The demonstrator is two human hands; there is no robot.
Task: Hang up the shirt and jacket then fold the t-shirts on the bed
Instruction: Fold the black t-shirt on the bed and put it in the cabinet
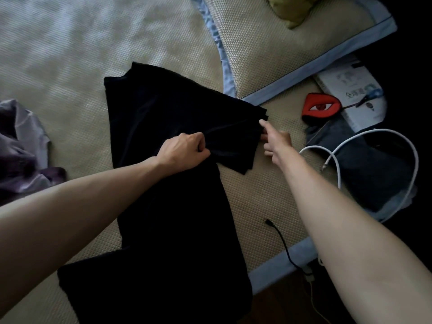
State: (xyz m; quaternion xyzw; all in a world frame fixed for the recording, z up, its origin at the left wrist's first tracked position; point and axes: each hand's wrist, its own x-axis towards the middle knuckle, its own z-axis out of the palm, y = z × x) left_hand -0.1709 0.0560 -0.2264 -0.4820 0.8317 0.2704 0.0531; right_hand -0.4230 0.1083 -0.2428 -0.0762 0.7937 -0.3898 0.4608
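Presently the bed (pixel 70 73), covered by a woven tan mat with pale blue edging, fills most of the head view. A black t-shirt (pixel 168 202) lies flat across its middle, collar end away from the person, hem end at the near edge of the frame, 1 sleeve (pixel 236 136) spread out to the right. A pillow (pixel 292 50) in matching weave sits beyond the sleeve, touching or nearly touching it at the corner. A crumpled lilac garment (pixel 21 148) lies well apart at the left edge, not yet folded. To the right sit a dark grey cloth (pixel 364 169), a white cable (pixel 374 146) looped over it, a white box (pixel 350 94), a red eye-shaped pouch (pixel 321 106) and a thin black cable (pixel 280 242).

Handling judgement: the t-shirt appears light, thin and limp, with no stiffness, so it should crease wherever pinched and slide easily on the mat. Best holds are the sleeve cuff and the shoulder or underarm seam, keeping the fold line straight.

Left hand (pixel 184 150): forearm extended over the body of the shirt, knuckles up, fingers curled into a tight bunch gripping fabric at the sleeve's root. Right hand (pixel 275 141): arm reaching in from the right, fingers at the sleeve cuff, index finger extended along its edge. Whether the lower fingers pinch the cuff cannot be told. Judged step: folding the sleeve inward.
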